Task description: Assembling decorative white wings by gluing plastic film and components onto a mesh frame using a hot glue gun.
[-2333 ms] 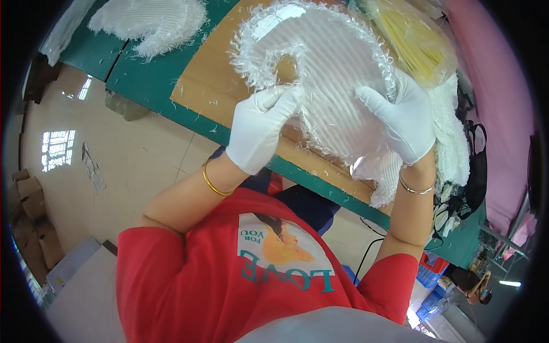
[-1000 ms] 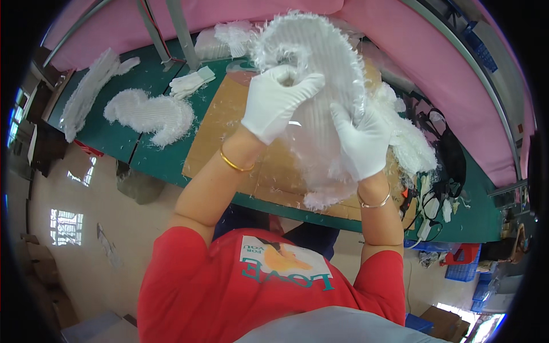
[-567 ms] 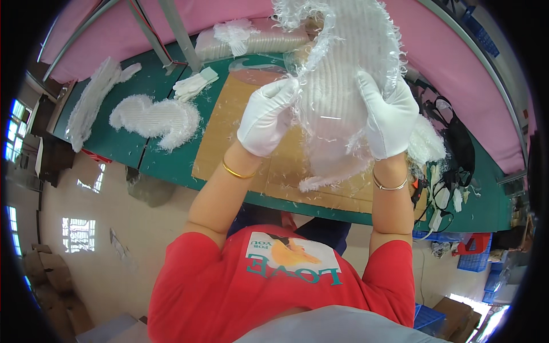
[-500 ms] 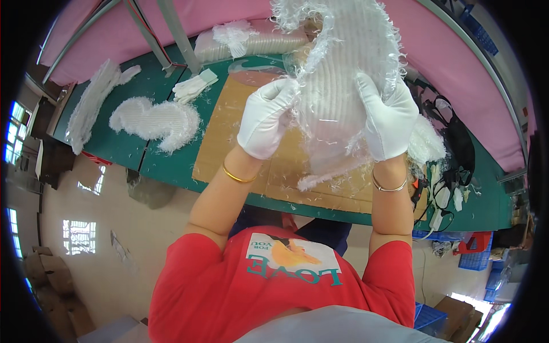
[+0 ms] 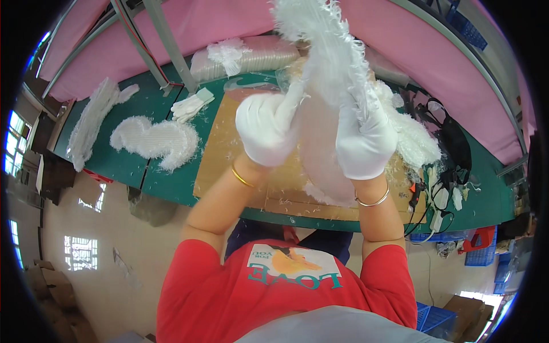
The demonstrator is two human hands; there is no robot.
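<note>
Both my hands wear white gloves and hold up a white, see-through ribbed sheet with frayed, fringed edges (image 5: 331, 63) over the brown cardboard (image 5: 220, 148). My left hand (image 5: 266, 128) is closed on its left edge, thumb up along it. On the other edge, my right hand (image 5: 366, 140) grips with its fingers wrapped round the fringe. Between the hands the sheet bends, and its lower part hangs down to near the cardboard. A similar fringed piece, curved in outline (image 5: 154, 137), lies flat on the green table (image 5: 163, 186) to the left.
A spare pair of white gloves (image 5: 191, 106) lies beside the cardboard. Bundled clear ribbed material (image 5: 249, 60) sits at the back, another bundle (image 5: 88, 126) far left. On the right are a white fringed heap (image 5: 414, 140), black straps (image 5: 454, 143), a red-and-black tool (image 5: 414, 195) and a power strip (image 5: 438, 208).
My right hand has moved left and down, closer to my left hand. The sheet, spread wide before, is now bent narrower and turned more edge-on.
</note>
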